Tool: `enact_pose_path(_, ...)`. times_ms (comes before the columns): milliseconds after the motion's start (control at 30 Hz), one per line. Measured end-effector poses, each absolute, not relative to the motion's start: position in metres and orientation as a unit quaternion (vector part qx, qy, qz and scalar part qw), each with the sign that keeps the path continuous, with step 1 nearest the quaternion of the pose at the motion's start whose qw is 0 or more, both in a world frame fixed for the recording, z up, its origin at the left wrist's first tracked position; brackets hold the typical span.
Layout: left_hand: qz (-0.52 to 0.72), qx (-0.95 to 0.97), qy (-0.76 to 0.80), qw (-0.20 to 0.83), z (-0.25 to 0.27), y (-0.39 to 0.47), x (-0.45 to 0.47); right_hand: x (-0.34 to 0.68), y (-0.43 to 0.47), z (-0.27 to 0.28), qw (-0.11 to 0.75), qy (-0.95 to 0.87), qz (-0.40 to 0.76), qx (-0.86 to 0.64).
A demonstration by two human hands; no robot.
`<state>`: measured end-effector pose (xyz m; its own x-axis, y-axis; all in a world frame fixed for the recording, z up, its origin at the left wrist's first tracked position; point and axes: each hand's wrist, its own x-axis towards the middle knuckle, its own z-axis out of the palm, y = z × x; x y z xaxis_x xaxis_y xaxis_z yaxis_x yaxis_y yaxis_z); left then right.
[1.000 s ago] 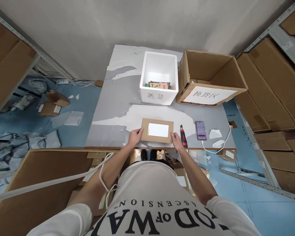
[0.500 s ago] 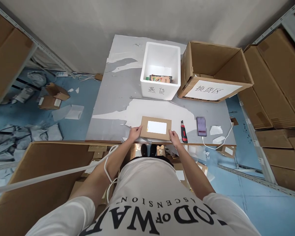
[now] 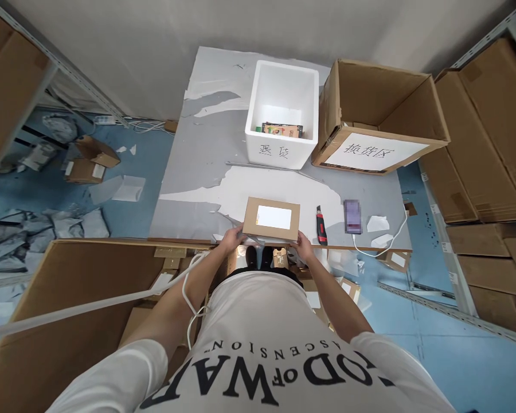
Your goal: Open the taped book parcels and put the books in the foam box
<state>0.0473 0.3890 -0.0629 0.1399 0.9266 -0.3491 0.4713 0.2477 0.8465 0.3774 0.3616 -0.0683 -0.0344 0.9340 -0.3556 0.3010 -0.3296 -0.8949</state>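
A small flat cardboard box [image 3: 293, 221] with a blank-looking white label [image 3: 274, 217] on top is at the table's front edge. My left hand [image 3: 233, 238] grips its near left corner, and my right hand [image 3: 302, 246] has hold of the near right corner. The fingertips of both are partly hidden by the box. Just right of it lies a red and black utility knife [image 3: 321, 225]. Farther right is a phone [image 3: 352, 217] with a white cable plugged in.
Behind stand a white foam box [image 3: 266, 152] with small packages inside and a large open carton [image 3: 331, 143] with a handwritten sign. Paper scraps [image 3: 378, 223] lie by the cable. A big open carton [image 3: 69, 298] is at my left, with a white strap [image 3: 112, 301] crossing it.
Both hands have slid toward the near corners of the cardboard box and lower. The box now shows its front side, tilted slightly. The view has shifted a little.
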Motion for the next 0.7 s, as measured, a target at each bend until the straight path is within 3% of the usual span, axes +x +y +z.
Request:
enact_pose_path(300,0.258,0.595,0.632,0.424,-0.015,0.392,0.063,0.371,0.378,-0.013,0.335,-0.505,0.481,-0.634)
enact_pose_path(467,0.258,0.576,0.700,0.335,0.021,0.416,0.076,0.374,0.410,0.018,0.269,-0.524,0.406,-0.699)
enact_pose_path(700,0.239,0.563,0.698,0.373,0.015,0.427,0.076,0.375,0.418,-0.001,0.255,-0.490,0.448,-0.703)
